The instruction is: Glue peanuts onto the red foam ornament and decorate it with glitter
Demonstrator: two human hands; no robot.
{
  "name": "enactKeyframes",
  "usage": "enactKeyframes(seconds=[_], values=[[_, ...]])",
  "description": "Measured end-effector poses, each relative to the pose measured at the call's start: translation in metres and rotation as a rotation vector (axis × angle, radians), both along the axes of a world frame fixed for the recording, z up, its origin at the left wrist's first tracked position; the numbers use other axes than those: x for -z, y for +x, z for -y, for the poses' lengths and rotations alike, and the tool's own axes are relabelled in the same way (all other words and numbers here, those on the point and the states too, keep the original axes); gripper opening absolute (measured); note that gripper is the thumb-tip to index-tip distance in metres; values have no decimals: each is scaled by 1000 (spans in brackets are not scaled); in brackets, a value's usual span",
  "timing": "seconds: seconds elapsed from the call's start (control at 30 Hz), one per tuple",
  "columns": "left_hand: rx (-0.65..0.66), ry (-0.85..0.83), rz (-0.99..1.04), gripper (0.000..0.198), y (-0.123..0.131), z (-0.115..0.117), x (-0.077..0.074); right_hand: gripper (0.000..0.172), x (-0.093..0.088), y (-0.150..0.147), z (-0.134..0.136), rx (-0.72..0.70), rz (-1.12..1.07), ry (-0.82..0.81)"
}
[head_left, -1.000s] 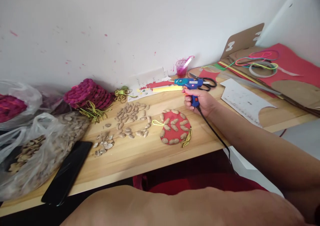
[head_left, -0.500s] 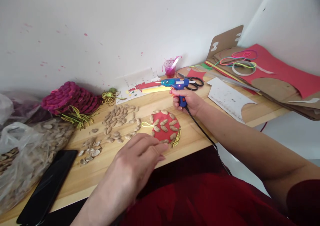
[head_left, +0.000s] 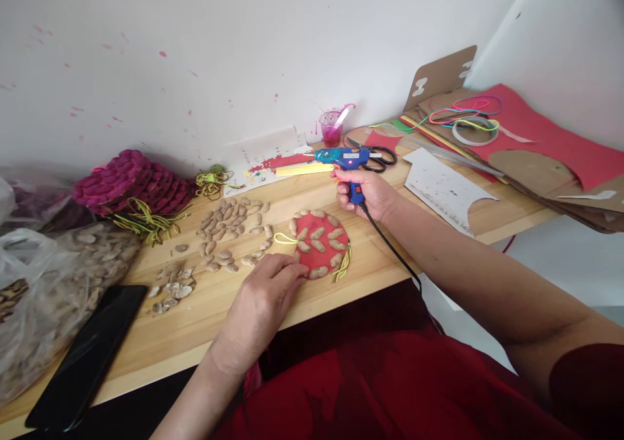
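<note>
A red felt disc [head_left: 322,247] covered with several peanut shells lies on the wooden table [head_left: 341,297], with yellow cords at its left and lower right. My left hand [head_left: 266,294] rests on the table with fingers stretched out, fingertips touching the disc's lower left edge. My right hand [head_left: 371,193] is closed round the handle of a blue glue gun [head_left: 347,160], held upright just behind the disc, nozzle pointing left. Its black cable [head_left: 390,248] runs off the table's front edge.
Loose peanuts [head_left: 229,225] lie left of the disc, broken shells [head_left: 170,287] nearer me. A black phone [head_left: 80,355] and plastic bags of shells [head_left: 53,284] sit at the left. Scissors [head_left: 380,157], a pink cup [head_left: 331,128], cardboard and red felt sheets [head_left: 536,134] fill the back right.
My left hand came into view from below and moved forward onto the table until its fingertips reached the red disc. The right hand holds the glue gun in much the same place.
</note>
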State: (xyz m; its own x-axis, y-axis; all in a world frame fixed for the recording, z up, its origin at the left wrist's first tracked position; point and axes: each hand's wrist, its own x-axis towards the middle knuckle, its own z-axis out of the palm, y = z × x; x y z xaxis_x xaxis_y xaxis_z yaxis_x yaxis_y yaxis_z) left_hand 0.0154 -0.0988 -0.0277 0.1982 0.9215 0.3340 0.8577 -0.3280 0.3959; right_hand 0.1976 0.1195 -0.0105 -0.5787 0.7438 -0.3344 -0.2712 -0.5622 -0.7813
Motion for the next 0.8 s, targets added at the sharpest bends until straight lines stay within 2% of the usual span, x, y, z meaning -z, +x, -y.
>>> enactKeyframes(seconds=[0.17, 0.33, 0.57, 0.7, 0.8], values=[[1, 19, 10, 18, 4, -3, 4, 7, -1, 0, 1, -7, 2, 10], [-50, 28, 9, 17, 9, -7, 2, 9, -2, 1, 3, -2, 23, 23], [-125, 26, -119, 16, 9, -15, -4, 15, 3, 3, -1, -15, 24, 65], [-146, 101, -16, 17, -17, -18, -21, 7, 1, 1, -1, 10, 13, 33], [-298, 173, -58, 18, -55, -21, -42, 2, 0, 1, -1, 22, 1, 16]])
